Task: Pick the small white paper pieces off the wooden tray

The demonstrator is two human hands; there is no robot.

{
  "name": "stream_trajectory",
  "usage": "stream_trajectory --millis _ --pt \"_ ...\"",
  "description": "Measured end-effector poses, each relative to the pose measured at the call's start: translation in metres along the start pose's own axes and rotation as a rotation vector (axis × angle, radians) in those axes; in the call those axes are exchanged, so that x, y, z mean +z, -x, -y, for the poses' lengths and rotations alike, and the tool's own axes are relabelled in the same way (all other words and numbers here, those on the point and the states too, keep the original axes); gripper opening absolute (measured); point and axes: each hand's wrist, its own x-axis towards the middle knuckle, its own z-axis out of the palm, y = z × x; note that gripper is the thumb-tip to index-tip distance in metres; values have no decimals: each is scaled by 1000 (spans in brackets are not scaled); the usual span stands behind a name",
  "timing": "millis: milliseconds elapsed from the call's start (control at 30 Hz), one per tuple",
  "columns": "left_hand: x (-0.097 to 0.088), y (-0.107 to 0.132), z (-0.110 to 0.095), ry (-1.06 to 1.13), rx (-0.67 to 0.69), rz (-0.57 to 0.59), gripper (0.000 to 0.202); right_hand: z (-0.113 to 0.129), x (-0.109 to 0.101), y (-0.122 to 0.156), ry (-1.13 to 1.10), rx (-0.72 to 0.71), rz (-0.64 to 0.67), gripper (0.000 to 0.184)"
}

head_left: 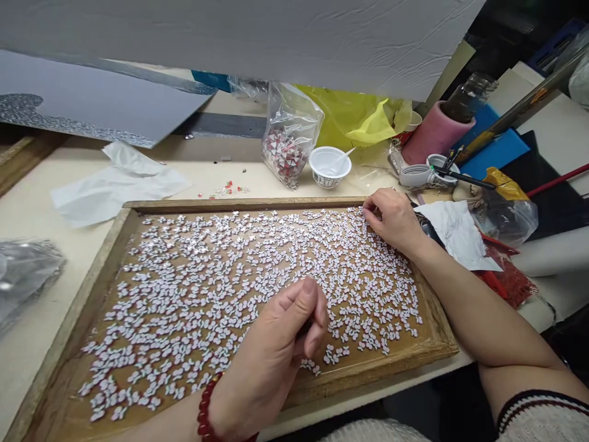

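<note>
A shallow wooden-framed tray [294, 202] holds a great many small pale, cherry-shaped pieces [184, 307] spread over its brown base. Over the middle of the tray, near its front, my left hand [285, 337] is curled closed, thumb pressed on the fingers; what lies inside is hidden. A red bead bracelet [205, 408] circles that wrist. At the far right corner, my right hand [393, 218] has its fingertips pinched together low over the pieces. Anything between those fingertips is too small to make out.
Behind the tray stand a clear bag of red and silver bits [285, 153] and a white cup with a spoon [329, 167]. Crumpled tissue [124, 181] lies at left. A pink roll [435, 132], paper and tools crowd the right. A grey panel [257, 37] overhangs the back.
</note>
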Motion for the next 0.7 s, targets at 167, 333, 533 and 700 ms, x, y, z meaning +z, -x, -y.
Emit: stream_trajectory --millis 167,333,533,700 --pt "-1 -2 -1 10 -21 24 39 0 1 0 11 -12 -4 10" --pt "-1 -1 -1 5 -1 56 33 -4 -3 -1 -63 35 33 6" --pt "0 0 0 -76 -28 104 37 33 -43 12 -533 -16 76 3" --pt "-1 0 0 -152 -61 140 38 83 -69 31 -958 -350 328 5"
